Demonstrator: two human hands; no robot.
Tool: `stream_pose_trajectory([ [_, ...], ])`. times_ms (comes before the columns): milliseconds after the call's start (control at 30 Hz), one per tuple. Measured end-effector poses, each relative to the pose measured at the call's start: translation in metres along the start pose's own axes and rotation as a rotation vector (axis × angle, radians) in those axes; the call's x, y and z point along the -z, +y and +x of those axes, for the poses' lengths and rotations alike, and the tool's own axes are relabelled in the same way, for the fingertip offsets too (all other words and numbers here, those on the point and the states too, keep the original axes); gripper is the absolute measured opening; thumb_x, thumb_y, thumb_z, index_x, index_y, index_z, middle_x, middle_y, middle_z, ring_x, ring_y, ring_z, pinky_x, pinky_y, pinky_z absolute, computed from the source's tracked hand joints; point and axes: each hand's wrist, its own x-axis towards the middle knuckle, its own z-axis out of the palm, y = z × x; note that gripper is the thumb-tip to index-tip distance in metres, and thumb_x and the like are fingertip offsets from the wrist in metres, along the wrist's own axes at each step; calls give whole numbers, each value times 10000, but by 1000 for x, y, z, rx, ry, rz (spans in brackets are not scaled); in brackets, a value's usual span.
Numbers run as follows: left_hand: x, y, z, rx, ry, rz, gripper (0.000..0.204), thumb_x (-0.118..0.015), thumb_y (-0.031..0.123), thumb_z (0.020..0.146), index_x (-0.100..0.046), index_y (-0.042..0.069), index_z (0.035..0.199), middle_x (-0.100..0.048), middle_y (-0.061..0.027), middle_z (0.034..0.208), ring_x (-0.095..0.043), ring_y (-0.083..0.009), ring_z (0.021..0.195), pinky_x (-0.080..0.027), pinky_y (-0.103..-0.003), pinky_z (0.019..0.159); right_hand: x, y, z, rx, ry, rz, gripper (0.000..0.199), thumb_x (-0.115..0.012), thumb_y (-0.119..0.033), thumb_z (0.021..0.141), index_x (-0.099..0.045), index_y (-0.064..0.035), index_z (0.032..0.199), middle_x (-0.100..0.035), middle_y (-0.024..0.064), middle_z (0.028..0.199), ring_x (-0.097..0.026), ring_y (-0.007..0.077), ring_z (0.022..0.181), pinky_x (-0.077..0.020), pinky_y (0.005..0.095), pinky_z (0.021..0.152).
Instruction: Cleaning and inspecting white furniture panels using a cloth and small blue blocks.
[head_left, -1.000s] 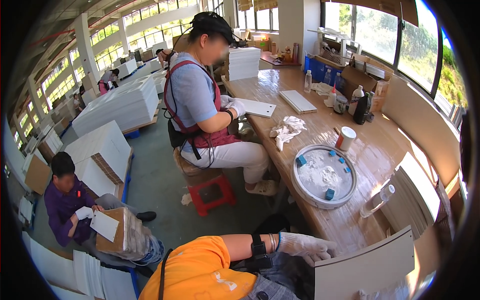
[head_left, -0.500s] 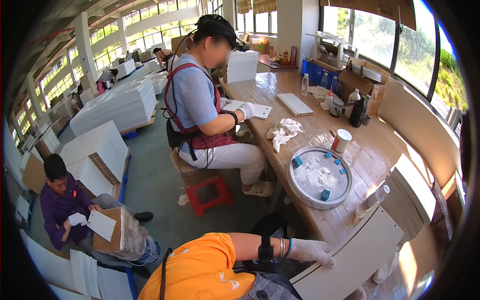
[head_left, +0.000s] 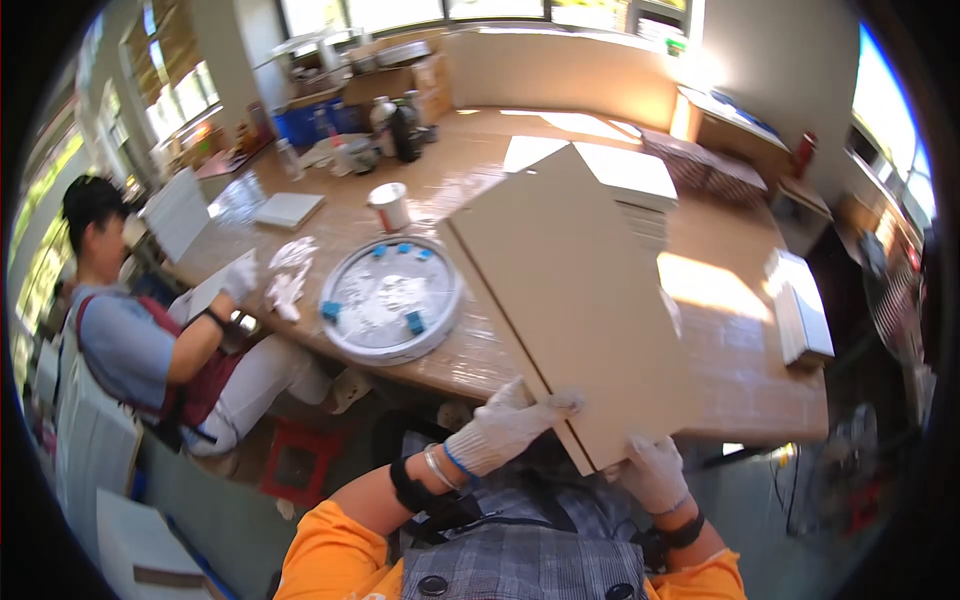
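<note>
A flat tan board (head_left: 585,280) with a dark groove along its left edge is held up, tilted, in front of me over the table edge. My left hand (head_left: 508,428), in a white knit glove, grips its lower left edge, the thumb lying on the face. At the bottom right corner my gloved right hand (head_left: 653,475) is closed on the same board; part of its fingers is hidden. Left of the board stands a round grey tray (head_left: 397,352) holding white powder or paste and several small blue blocks.
Behind the board lies a stack of white-topped panels (head_left: 640,175); another stack (head_left: 800,310) stands at the table's right end. A white cup (head_left: 390,207), a crumpled cloth (head_left: 292,275) and bottles (head_left: 404,132) are on the wrapped table (head_left: 740,385). A co-worker (head_left: 140,340) sits at left.
My view has swung right, so the tray and co-worker appear farther left. The board is now raised in front of me, and my right hand shows plainly at its lower corner.
</note>
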Motion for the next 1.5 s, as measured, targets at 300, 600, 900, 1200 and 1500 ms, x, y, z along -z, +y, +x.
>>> stream_pose_trajectory([
  [300, -33, -11, 28, 202, -680, 236, 513, -562, 43, 938, -389, 7, 1420, -611, -127, 1220, -595, -155, 1033, -491, -280, 901, 88, 14, -67, -75, 411, 1012, 267, -535, -158, 927, -516, -8, 1147, -619, 83, 945, -608, 171, 768, -492, 285, 631],
  [600, 39, -56, 23, 358, -475, 341, 512, -583, 172, 951, -413, -34, 1388, -619, -126, 1203, -592, -159, 1057, -459, -276, 957, 263, 25, -30, 143, 949, 869, 141, -627, -261, 924, -586, -142, 988, -591, -33, 766, -481, 65, 516, -364, 206, 417],
  [900, 78, -69, -10, 424, -140, 264, 479, -591, 146, 942, -446, -36, 1362, -627, -150, 1156, -620, -187, 973, -514, -318, 885, 405, 90, 33, -2, 1239, 1000, 184, -684, -253, 885, -624, -207, 1053, -406, -30, 631, -429, 97, 471, -330, 228, 372],
  [1200, 106, -63, -45, 621, -36, 300, 452, -570, 150, 960, -454, -13, 1365, -630, -149, 1161, -630, -197, 991, -512, -333, 903, 457, 139, 45, -33, 1226, 942, 237, -633, -229, 906, -631, -219, 1143, -489, -26, 779, -449, 82, 531, -345, 208, 388],
  [1500, 110, -33, -92, 1083, -243, 749, 490, -559, 359, 948, -526, 58, 1333, -648, -51, 1082, -603, -120, 891, -493, -266, 851, 473, 160, 69, -208, 1192, 791, 165, -600, -327, 931, -613, -219, 1056, -453, -10, 632, -431, 82, 447, -382, 184, 337],
])
